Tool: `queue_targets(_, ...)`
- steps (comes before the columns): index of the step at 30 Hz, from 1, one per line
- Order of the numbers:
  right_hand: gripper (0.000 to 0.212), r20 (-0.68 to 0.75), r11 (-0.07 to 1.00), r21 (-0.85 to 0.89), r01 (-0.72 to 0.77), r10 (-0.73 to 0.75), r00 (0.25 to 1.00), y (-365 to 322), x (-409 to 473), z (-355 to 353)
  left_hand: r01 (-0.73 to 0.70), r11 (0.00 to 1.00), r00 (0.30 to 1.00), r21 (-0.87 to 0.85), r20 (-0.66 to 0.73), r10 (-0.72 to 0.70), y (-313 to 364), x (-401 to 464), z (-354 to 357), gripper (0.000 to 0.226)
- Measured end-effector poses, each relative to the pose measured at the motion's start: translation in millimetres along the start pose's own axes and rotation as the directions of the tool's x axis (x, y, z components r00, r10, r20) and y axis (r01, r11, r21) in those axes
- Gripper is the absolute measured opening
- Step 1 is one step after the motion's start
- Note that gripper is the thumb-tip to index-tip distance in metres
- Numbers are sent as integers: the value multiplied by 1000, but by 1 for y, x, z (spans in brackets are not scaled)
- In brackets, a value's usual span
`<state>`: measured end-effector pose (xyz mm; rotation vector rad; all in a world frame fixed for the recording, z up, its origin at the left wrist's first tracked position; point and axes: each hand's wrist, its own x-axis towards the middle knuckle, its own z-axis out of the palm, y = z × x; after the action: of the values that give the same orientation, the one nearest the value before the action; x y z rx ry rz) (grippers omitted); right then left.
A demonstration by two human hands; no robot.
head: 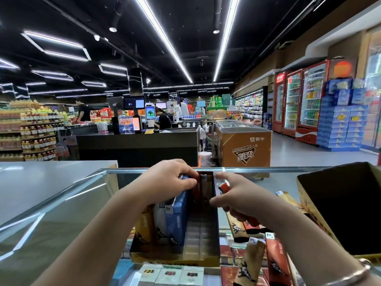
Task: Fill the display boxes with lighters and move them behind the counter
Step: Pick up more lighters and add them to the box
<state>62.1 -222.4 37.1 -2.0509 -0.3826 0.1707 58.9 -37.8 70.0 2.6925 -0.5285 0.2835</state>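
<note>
On top of the glass counter point(61, 203) sits the display box point(175, 259), a shallow yellow-edged carton with its left side already packed with upright lighters point(177, 215) in blue, white and tan, while its right side shows bare ribbed slots, so by my judgement the filling is perhaps half done. The left hand point(171, 178) curls over the tops of the packed row at the far end, fingers gripping or bracing them, likely to keep them from toppling toward the open space while another goes in. The right hand point(237, 199) is closed around a red lighter point(223, 187), its metal head poking out near the thumb, and hovers just beside the box's right wall, angled toward the vacant slots. More loose lighters point(274, 256) lie scattered flat on the glass to the right of the box (easy reach for the feeding hand, which seems to be the point of leaving them there), and a second, larger carton point(309, 209) stands open at the far right, its inside dark so I cannot tell what it holds. Beneath the glass, cigarette packs point(171, 275) show. The box is not yet moved behind the counter.
</note>
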Motion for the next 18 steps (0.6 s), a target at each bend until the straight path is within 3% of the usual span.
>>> queue_targets(2, 36, -114, 999, 27, -17, 20, 993, 0, 0, -8, 6, 998, 1000, -69, 5, -6, -3, -4, 2, 21)
queue_targets(4, 29, -230, 995, -87, -38, 17, 973, 3, -1, -18, 12, 995, 1000, -98, 13, -11, -4, -6, 1, 20)
queue_targets(7, 27, -260, 977, -193, -94, 42, 965, 5, -3, -26, 37, 994, 999, -101, 19, -35, -5, -10, 2, 18)
queue_targets(8, 27, -220, 986, -147, -80, 47, 974, 2, -4, -26, 28, 995, 1000, -98, 5, -27, -6, -12, 2, 17)
queue_targets(10, 30, -112, 991, 131, 25, -11, 994, -7, -9, -23, -75, 994, 993, -86, -98, 66, -7, -14, 3, 20)
queue_targets(13, 44, 67, 824, 550, 138, -208, 976, -18, -15, -15, -348, 923, 912, -162, -285, 293, -2, -19, 1, 40)
queue_targets(15, 59, 220, 787, 602, 135, -326, 920, -21, -19, -9, -460, 863, 869, -208, -308, 388, 4, -21, 3, 45)
queue_targets(18, 70, 377, 836, 542, 88, -335, 863, -22, -23, -5, -487, 816, 867, -312, -283, 409, 14, -22, 7, 32)
